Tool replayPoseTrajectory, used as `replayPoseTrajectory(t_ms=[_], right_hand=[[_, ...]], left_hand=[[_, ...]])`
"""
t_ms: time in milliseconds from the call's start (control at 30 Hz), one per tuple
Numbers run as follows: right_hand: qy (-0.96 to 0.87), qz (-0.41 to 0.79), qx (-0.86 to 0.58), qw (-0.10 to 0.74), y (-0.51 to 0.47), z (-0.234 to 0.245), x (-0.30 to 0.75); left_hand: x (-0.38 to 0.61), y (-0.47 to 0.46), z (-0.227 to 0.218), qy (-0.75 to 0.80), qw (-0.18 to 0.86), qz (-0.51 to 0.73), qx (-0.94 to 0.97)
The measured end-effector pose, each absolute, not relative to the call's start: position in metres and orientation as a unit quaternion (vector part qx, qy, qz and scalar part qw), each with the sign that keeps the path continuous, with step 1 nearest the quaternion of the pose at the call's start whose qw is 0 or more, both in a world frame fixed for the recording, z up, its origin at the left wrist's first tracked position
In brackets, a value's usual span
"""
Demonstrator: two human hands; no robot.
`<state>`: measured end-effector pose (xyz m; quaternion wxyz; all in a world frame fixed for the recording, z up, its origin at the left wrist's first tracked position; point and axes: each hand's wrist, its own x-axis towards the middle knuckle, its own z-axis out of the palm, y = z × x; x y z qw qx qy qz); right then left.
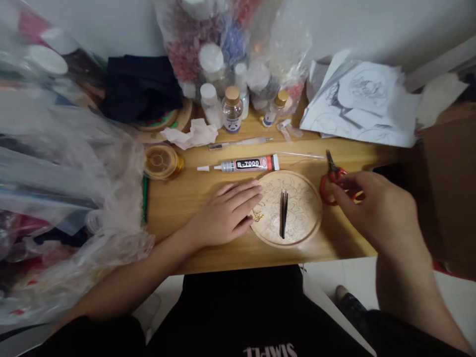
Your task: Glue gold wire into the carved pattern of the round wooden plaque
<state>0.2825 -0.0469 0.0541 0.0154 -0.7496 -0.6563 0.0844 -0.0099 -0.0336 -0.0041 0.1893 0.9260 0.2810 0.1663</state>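
Observation:
A round wooden plaque (pixel 308 230) with a floral line drawing lies on the table. Flat fingers of my left hand (pixel 232 210) rest over its left edge, beside a small piece of gold wire (pixel 258 216). Dark tweezers (pixel 284 213) lie across the plaque's middle. To the right, my right hand (pixel 386 208) has its thumb and fingers closed at the red handles of a pair of scissors (pixel 329 181), whose blades point away from me. Part of the handles is hidden behind the fingers. A B-7000 glue tube (pixel 249 163) lies just behind the plaque.
A pen (pixel 241 143) and a spool of golden wire (pixel 160 161) lie on the table (pixel 186 198). Small bottles (pixel 232 111) and bags of beads stand at the back. Paper drawings (pixel 360 99) are back right, a cardboard box (pixel 449 188) right, plastic bags (pixel 74 163) left.

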Motion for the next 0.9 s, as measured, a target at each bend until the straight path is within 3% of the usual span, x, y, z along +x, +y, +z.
replayPoseTrajectory(t_ms=[67,167,333,600,900], right_hand=[[-0.719,0.118,-0.684,0.036,-0.050,0.059,0.270],[-0.779,0.165,-0.605,-0.004,-0.050,0.057,0.246],[-0.791,0.128,-0.597,-0.034,-0.050,0.043,0.217],[-0.906,0.028,-0.362,0.218,-0.046,0.023,0.221],[-0.924,0.047,-0.315,0.212,-0.048,0.009,0.227]], left_hand=[[-0.010,-0.034,-0.005,0.280,0.192,0.171,0.925],[-0.010,-0.033,-0.005,0.279,0.198,0.175,0.923],[-0.009,-0.033,-0.005,0.277,0.200,0.183,0.922],[-0.010,-0.034,-0.005,0.266,0.166,0.217,0.924],[-0.012,-0.040,-0.009,0.265,0.110,0.225,0.931]])
